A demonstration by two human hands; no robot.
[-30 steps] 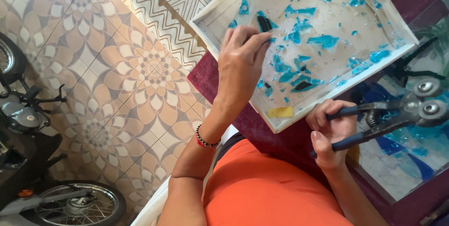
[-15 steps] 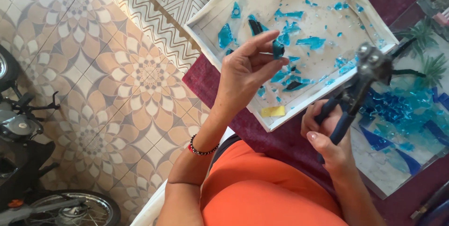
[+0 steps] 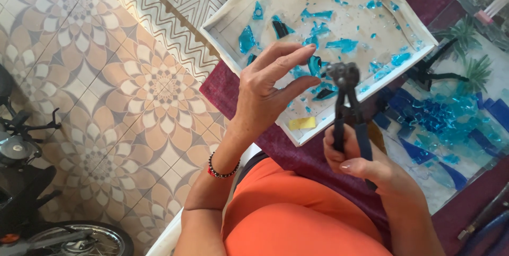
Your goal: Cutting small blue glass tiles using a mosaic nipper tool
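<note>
Gripping blue-handled nippers (image 3: pixel 347 113) upright, the right hand (image 3: pixel 360 166) is closed around the handles, the tool's wheeled head just beside a blue glass shard (image 3: pixel 315 65). That shard is pinched between the fingertips of the raised left hand (image 3: pixel 268 94), which wears a beaded bracelet (image 3: pixel 220 170). Beyond both hands lies a white tray (image 3: pixel 297 135) scattered with blue glass pieces on a maroon cloth (image 3: pixel 222 84). Farther right sits a glass mosaic panel (image 3: pixel 450 123).

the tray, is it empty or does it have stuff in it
Not empty: the tray holds scattered blue glass shards and a small yellow piece near its front edge.
</note>
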